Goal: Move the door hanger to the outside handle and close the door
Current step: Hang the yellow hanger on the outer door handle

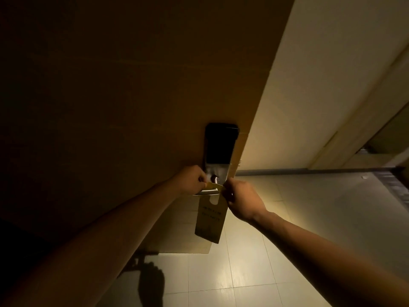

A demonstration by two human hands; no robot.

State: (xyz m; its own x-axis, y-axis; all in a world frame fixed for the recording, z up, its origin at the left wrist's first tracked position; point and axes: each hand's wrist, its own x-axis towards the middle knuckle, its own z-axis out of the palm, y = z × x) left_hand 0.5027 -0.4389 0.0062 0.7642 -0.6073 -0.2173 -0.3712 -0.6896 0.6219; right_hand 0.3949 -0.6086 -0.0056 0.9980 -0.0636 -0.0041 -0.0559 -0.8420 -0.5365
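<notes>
Head view, dim warm light. Wooden door (110,107) fills the left and top, its edge running diagonally down the middle, so it stands open. Beyond the edge: pale wall (309,85), tiled floor (287,240), a second doorway frame (365,120) at far right. A dark lock plate (221,142) sits on the door near its edge, with a silver lower section and a lever handle (208,191) under it, lever roughly horizontal.

The door hanger (210,218) is at that handle. Its hooked top wraps the lever and the card body hangs below. Long axis near vertical, tilted slightly, bottom end drifting left toward the floor. The cut-out hole shows just under the lever. Printed lines on the card face the camera but are too dark and small to read.

Left hand (190,180) is closed at the left of the handle, fingers pinching the hanger's top strip. Right hand (241,200) is just right of the card, fingertips pinched on its upper right edge. Both forearms reach in from the bottom corners and cut off at the frame.

The hands cover the lever's ends and most of the hook. A shadow of an arm falls on the tiles at lower left. The door's left part is lost in darkness.
</notes>
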